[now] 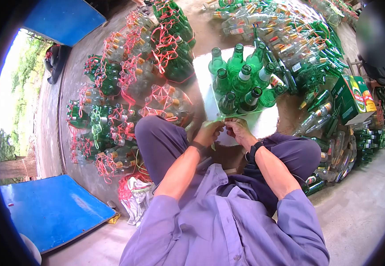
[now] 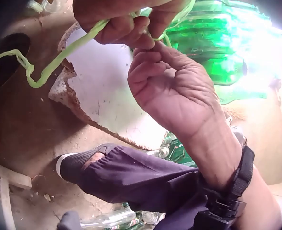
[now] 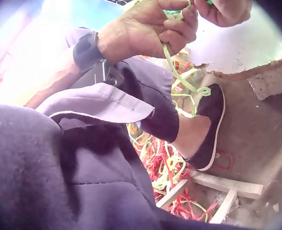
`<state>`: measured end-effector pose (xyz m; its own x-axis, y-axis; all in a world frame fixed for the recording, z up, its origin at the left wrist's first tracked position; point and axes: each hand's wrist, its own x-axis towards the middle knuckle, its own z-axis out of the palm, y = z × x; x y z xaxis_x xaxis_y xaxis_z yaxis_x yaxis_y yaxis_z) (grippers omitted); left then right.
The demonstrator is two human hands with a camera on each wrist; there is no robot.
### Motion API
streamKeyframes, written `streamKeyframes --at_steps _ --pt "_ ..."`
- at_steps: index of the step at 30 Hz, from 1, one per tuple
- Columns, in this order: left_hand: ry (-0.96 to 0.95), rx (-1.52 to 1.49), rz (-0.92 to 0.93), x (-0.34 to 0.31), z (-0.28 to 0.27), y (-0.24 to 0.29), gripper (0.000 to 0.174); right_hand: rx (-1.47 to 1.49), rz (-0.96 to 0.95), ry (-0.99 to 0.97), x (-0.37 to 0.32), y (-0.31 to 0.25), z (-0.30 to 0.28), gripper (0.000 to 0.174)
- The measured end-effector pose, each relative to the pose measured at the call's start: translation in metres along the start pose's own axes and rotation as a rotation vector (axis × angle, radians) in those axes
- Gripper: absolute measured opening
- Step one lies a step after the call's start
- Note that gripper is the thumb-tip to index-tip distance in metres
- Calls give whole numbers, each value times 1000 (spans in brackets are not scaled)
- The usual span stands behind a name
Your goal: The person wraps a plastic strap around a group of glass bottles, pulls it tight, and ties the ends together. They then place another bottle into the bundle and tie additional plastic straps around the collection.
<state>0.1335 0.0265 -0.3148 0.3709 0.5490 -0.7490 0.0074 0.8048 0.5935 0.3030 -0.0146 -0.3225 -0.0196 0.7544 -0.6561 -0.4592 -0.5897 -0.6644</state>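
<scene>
My left hand [image 1: 210, 133] and right hand [image 1: 240, 131] meet at the near side of a cluster of green glass bottles [image 1: 241, 80] standing upright on a white board [image 1: 270, 126]. A light-green plastic string [image 2: 59, 60] runs through the curled fingers of the left hand, its loose end trailing down. In the left wrist view the right hand [image 2: 172, 91] pinches at the same string, thumb and index fingertip together beside the left fingers. The string also passes along the bottles' near side. From the right wrist, the left hand [image 3: 146, 28] shows its tail hanging past the palm.
Bundles of bottles tied with red string [image 1: 130, 66] stand at the left. Loose bottles [image 1: 285, 35] lie piled at the back right, with a green carton [image 1: 354, 99] beside them. Tangled red and green string [image 3: 165, 163] lies on the floor near a wooden frame [image 3: 227, 187].
</scene>
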Motion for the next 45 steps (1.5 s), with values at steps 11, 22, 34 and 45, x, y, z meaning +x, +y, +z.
streamKeyframes --at_steps 11,22,34,45 --pt "41 -44 -35 -12 9 11 11 105 65 -148 14 10 -11 18" --pt "103 -76 -48 -17 17 15 9 138 67 -155 8 2 -7 9" --pt "234 -144 40 -20 15 18 15 216 58 -41 18 7 7 7" --pt "154 -295 56 -21 8 32 19 229 71 13 35 19 -1 16"
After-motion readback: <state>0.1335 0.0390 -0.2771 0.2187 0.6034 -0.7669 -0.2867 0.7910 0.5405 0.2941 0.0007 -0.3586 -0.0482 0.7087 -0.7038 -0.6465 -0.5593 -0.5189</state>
